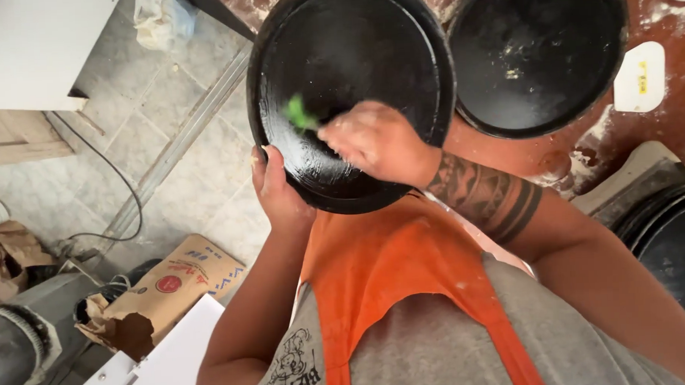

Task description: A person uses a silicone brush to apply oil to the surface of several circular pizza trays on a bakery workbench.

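Lying beside grey floor tiles (205,182): tan paper sack (180,285)

It was a working bakery or pizza kitchen rather than a home. Several round black pans (535,49) sat on a flour-dusted reddish worktop (659,140), a white dough scraper (640,77) lay there, and the person wore an orange apron (391,282). A paper flour sack (171,289) lay on the tiled floor (151,153).

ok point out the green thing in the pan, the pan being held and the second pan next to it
green scrubber (299,113), head view, on its visible green tip
held black round pan (367,40), head view, on its inner base
second black round pan (535,49), head view, on its inner base
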